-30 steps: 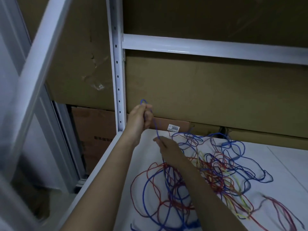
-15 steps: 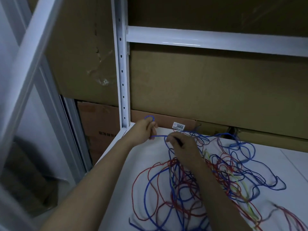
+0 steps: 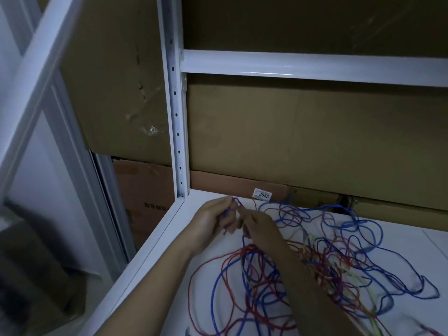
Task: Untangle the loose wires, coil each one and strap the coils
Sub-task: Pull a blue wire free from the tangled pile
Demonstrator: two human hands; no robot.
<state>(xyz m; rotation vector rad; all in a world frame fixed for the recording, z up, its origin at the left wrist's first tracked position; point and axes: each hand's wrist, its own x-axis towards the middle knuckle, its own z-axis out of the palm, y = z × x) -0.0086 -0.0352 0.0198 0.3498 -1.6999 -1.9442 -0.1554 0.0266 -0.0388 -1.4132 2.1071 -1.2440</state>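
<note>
Your left hand (image 3: pixel 213 220) has its fingers curled around a small loop of the blue wire (image 3: pixel 236 202), the loop standing up just above your thumb. Your right hand (image 3: pixel 260 225) is touching it, fingertips pinching the same blue strand where it leaves the loop; how tight that pinch is cannot be told through the blur. Both hands sit over the near left corner of the white shelf (image 3: pixel 169 241).

You appear to be starting a coil on one blue wire, so keep the left hand as the anchor and let the right hand feed. Draw the strand through your right fingers rather than yanking it, since it runs straight down into the tangle (image 3: pixel 315 263) of red, blue and yellow wires just beside your right forearm. A hard pull would likely cinch the crossings tighter. Lay each new turn the same size as the first and flat against it.

Further back, blue loops trail toward the cardboard box (image 3: pixel 291 141) with its white label (image 3: pixel 262 194); watch that none catch on the rear edge.
</note>
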